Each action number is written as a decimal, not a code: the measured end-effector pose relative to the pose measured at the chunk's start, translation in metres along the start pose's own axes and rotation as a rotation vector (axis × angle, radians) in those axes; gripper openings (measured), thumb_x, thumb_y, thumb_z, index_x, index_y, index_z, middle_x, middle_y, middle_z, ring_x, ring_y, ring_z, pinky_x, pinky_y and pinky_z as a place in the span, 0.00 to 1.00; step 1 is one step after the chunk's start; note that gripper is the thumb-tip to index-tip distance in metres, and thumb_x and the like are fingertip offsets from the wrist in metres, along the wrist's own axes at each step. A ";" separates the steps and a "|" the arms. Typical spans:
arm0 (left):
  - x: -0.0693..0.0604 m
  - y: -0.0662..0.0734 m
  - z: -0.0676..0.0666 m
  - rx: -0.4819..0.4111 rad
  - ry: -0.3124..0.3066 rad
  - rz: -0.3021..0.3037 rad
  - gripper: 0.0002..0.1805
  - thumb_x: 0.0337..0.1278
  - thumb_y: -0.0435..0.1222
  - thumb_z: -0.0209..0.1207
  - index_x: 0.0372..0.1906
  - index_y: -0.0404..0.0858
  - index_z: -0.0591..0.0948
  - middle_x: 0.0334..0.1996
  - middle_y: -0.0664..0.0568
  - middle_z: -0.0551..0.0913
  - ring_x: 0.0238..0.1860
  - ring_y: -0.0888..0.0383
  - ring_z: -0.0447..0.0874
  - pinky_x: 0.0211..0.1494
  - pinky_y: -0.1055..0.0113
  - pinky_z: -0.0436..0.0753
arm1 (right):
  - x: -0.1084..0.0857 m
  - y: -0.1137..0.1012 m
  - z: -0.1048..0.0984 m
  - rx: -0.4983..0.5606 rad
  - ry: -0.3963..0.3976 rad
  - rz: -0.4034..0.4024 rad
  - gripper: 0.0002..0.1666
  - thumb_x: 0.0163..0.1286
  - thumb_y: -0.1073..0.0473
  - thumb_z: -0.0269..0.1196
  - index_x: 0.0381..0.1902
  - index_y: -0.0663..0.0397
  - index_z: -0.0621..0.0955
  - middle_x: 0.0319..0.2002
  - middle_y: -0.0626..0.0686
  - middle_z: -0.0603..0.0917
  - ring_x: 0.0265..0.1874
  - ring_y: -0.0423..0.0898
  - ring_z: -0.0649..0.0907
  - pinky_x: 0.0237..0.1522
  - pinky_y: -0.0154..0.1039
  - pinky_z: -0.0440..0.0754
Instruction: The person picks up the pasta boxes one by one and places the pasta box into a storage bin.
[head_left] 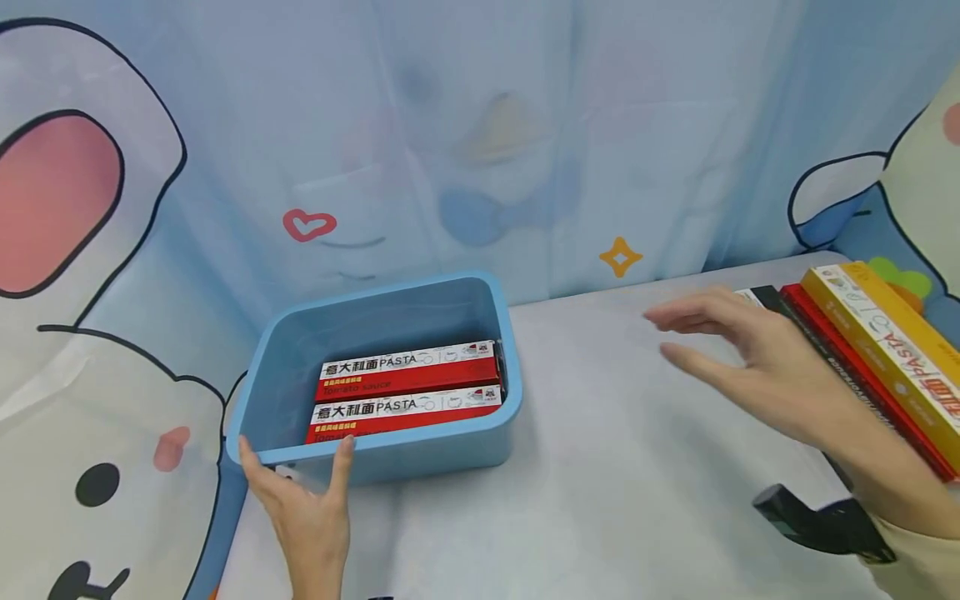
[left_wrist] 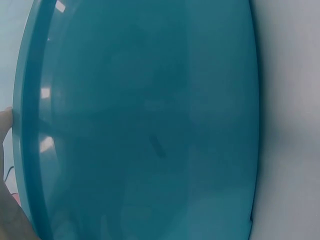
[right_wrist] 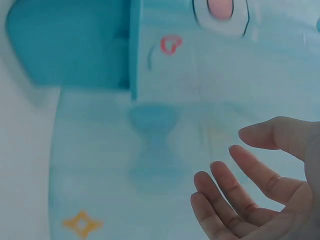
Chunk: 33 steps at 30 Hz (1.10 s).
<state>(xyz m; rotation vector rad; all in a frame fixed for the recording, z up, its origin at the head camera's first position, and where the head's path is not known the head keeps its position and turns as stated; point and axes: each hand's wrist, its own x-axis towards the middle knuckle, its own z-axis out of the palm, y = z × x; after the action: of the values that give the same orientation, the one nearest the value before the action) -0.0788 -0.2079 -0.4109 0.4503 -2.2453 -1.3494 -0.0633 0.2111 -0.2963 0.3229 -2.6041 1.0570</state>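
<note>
A blue plastic bin [head_left: 457,454] stands left of centre on the white surface. Two red-and-white tomato sauce pasta boxes [head_left: 408,402] lie side by side in its right part. My left hand [head_left: 303,517] touches the near rim at the left corner, thumb and finger spread straight along it; its other fingers are hidden. The left wrist view is filled by the bin's outer wall [left_wrist: 150,120], with a fingertip at the rim. To the right, my right hand [head_left: 757,367] hovers with fingers apart, holding nothing, beside a row of pasta boxes.
At the far right lean a yellow pasta box [head_left: 892,333], a red box [head_left: 806,304] and a black box [head_left: 768,296], partly covered by my right arm. A blue cartoon-printed curtain [head_left: 525,167] hangs behind the bin. A black strap device [head_left: 821,525] sits at my right wrist.
</note>
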 end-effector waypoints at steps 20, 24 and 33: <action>-0.002 -0.001 -0.001 0.025 0.010 0.006 0.64 0.61 0.52 0.72 0.85 0.49 0.36 0.84 0.45 0.41 0.81 0.40 0.45 0.78 0.34 0.56 | -0.145 0.153 -0.028 -0.258 0.312 0.565 0.38 0.77 0.70 0.61 0.80 0.67 0.61 0.80 0.60 0.62 0.78 0.29 0.56 0.80 0.36 0.48; -0.002 -0.001 -0.002 0.025 0.011 0.001 0.65 0.60 0.53 0.72 0.85 0.48 0.36 0.84 0.44 0.41 0.81 0.40 0.45 0.79 0.36 0.54 | -0.146 0.159 -0.026 -0.283 0.230 0.579 0.44 0.74 0.67 0.67 0.80 0.69 0.58 0.72 0.80 0.62 0.71 0.76 0.62 0.82 0.44 0.45; -0.001 -0.001 -0.001 0.029 0.005 -0.004 0.65 0.60 0.51 0.73 0.85 0.47 0.37 0.84 0.44 0.41 0.81 0.40 0.45 0.79 0.36 0.55 | -0.154 0.175 -0.022 -0.459 0.138 0.607 0.55 0.63 0.62 0.74 0.80 0.68 0.58 0.67 0.81 0.60 0.63 0.78 0.61 0.70 0.78 0.57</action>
<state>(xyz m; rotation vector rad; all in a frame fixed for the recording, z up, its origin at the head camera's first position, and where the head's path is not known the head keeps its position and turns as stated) -0.0776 -0.2088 -0.4120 0.4675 -2.2641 -1.3174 0.0274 0.3634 -0.4496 -0.6549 -2.7666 0.5609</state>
